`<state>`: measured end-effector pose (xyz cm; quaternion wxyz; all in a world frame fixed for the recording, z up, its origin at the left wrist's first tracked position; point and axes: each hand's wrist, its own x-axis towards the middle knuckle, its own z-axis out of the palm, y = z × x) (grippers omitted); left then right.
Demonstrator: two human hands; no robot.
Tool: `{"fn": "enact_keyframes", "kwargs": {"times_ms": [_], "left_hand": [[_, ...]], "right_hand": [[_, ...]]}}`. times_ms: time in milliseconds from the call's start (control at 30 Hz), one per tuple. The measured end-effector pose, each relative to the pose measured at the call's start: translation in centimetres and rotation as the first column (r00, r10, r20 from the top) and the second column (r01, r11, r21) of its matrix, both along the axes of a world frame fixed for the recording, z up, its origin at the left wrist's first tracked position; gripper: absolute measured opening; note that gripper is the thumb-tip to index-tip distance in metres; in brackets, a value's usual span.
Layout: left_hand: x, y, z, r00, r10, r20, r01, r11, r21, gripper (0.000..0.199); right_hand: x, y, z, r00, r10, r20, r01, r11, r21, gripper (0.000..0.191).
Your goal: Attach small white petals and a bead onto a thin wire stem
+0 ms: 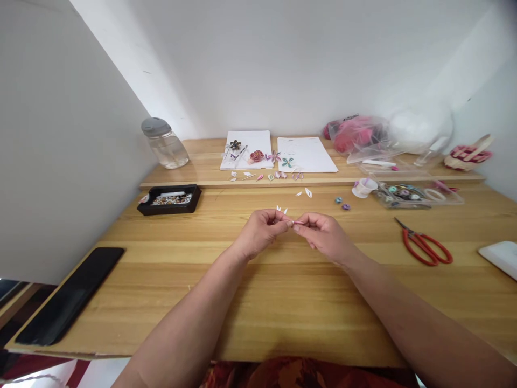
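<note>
Left hand (264, 231) and right hand (325, 236) both have a tight pinching grip on a slender pink piece (298, 222) above the worktop's (291, 302) middle. White petal-shaped slips (279, 208) lie just beyond; red-handled scissors (420, 243) rest toward the right edge.

Remotely, I identify a craft workstation: wooden desk (161, 291) against a wall (291, 70), bead tray (167, 209) left of the left hand (262, 233), scissors (412, 234) right of the right hand (325, 235), flower ornaments (256, 156) beyond both.

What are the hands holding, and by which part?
A thin pink piece, partly hidden: left fingers pinch one end, right fingers apparently the other.
</note>
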<state>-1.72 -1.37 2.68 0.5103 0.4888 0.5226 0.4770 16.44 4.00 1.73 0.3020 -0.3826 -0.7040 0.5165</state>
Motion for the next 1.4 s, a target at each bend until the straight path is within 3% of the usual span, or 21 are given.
{"fn": "enact_keyframes", "kwargs": {"times_ms": [233,433,633,833,933,1100,1233,1400], "left_hand": [[0.2,0.4,-0.4,0.980,0.196,-0.031,-0.194,0.979,0.067,0.028],[-0.1,0.4,-0.7,0.979,0.120,-0.164,-0.110,0.992,0.065,0.026],[-0.1,0.1,-0.7,0.979,-0.022,-0.205,0.027,0.999,0.021,0.026],[0.0,-0.4,0.2,0.989,-0.133,-0.059,0.130,0.990,-0.048,0.029],[0.2,-0.2,0.3,0.996,-0.083,0.041,0.087,0.992,-0.087,0.032],[0.5,0.4,-0.3,0.984,0.104,0.142,-0.099,0.994,-0.043,0.035],[0.4,0.7,-0.9,0.978,0.193,0.079,-0.193,0.981,0.001,0.032],[0.1,0.5,-0.9,0.986,0.158,-0.057,-0.157,0.987,0.022,0.031]], "right_hand": [[-0.1,-1.4,0.3,0.996,-0.053,0.069,0.036,0.973,0.229,0.019],[0.0,-1.7,1.0,0.989,-0.131,0.063,0.097,0.917,0.386,0.014],[0.6,-0.7,1.1,0.994,-0.106,0.039,0.090,0.950,0.301,0.016],[0.6,0.7,0.3,0.999,-0.044,-0.015,0.045,0.994,0.099,0.026],[0.3,0.8,-0.3,0.998,-0.033,-0.053,0.035,0.998,0.048,0.029],[-0.3,-0.2,-0.7,0.999,0.002,-0.035,0.000,0.999,0.038,0.029],[-0.5,-1.2,0.1,1.000,-0.020,0.015,0.017,0.990,0.140,0.025],[0.0,-1.7,0.7,0.997,-0.075,0.018,0.068,0.962,0.265,0.017]]}}
